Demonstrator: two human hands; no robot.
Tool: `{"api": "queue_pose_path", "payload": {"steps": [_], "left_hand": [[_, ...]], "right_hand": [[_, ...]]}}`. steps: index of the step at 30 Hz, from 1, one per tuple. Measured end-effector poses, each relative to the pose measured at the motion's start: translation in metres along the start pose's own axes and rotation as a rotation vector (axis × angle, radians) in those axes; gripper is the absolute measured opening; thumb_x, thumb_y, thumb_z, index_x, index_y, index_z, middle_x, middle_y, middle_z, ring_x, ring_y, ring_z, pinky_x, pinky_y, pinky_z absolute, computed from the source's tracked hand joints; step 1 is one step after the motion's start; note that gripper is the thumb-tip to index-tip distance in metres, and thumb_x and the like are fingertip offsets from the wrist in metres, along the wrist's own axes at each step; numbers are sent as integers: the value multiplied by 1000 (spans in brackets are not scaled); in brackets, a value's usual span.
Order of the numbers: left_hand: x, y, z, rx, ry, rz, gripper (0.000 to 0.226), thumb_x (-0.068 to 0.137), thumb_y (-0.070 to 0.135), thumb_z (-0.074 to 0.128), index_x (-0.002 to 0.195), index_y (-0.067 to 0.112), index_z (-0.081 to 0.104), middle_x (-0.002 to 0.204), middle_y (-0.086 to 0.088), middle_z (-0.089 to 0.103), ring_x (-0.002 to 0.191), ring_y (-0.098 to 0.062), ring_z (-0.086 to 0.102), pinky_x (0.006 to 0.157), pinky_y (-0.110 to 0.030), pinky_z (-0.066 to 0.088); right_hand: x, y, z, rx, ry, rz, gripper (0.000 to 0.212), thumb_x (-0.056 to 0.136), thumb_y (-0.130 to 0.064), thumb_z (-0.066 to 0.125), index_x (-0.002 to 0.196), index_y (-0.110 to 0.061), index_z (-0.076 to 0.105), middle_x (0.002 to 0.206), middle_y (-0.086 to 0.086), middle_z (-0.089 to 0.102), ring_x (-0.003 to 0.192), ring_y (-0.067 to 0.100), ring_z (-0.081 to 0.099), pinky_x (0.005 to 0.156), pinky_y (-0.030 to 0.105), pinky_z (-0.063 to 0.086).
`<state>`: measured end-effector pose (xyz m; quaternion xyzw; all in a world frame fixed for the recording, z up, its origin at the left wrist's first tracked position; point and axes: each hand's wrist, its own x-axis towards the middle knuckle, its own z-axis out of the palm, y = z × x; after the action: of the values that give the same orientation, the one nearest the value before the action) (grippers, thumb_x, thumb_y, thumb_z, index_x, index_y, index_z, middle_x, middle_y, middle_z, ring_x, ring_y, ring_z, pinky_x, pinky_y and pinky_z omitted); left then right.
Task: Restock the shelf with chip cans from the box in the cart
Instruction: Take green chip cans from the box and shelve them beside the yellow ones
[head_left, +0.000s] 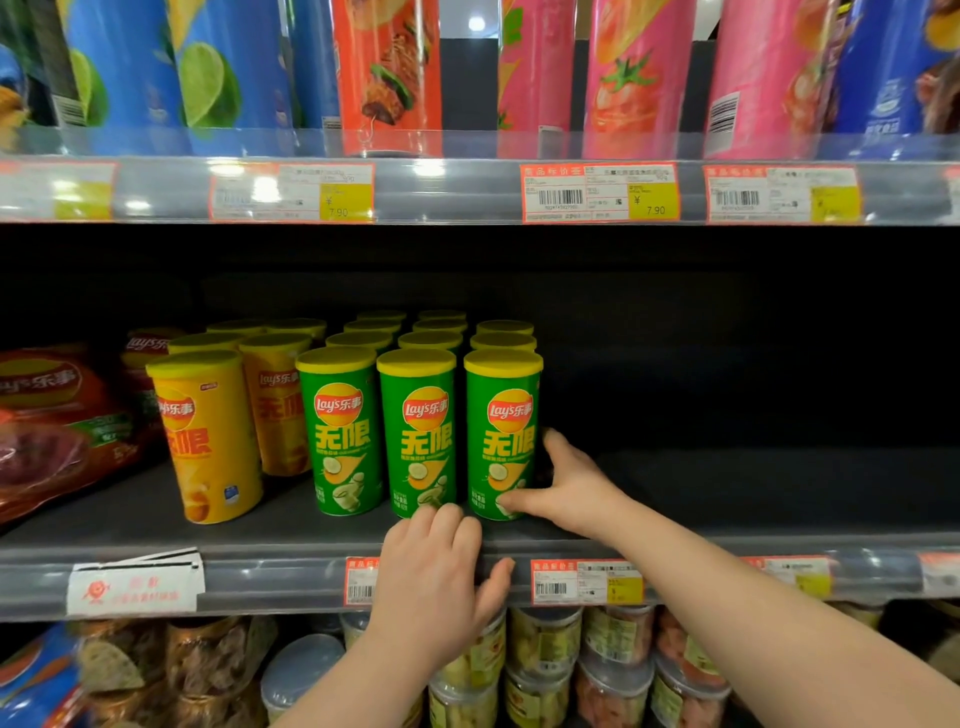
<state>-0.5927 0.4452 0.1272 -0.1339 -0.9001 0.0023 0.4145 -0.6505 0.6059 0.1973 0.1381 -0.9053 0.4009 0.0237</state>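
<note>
Green chip cans (421, 431) line the shelf (291, 540); right hand (574, 488) grips the rightmost can (501, 415).

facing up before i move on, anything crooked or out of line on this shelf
The front yellow can is turned, its logo facing left, while each green can faces forward. The white tag on the shelf edge sits crooked.

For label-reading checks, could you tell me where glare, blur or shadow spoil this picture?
Head view: glare washes the upper price tags; top-shelf cans are blurred and bowed by the wide lens; the middle shelf is dark at the back; green cans are sharp.
</note>
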Motion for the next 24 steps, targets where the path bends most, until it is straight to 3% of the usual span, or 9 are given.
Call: {"api": "queue_pose_path", "payload": {"steps": [11,24], "left_hand": [[0,1,-5,-11,-40,-13,41,79,53,45,71,16,61,68,1,54,63,-22,54,54,-35,46],[3,1,-11,13,-170,-8,44,79,53,41,71,16,63,69,-2,56,64,-25,56,55,-34,47]], "right_hand": [[1,3,1,-8,-39,-27,77,76,-32,76,140,-23,34,140,3,46,125,20,46,106,40,39],[-16,5,1,-260,14,-38,70,82,-37,68,141,-20,33,135,7,46,116,22,51,91,28,42]]}}
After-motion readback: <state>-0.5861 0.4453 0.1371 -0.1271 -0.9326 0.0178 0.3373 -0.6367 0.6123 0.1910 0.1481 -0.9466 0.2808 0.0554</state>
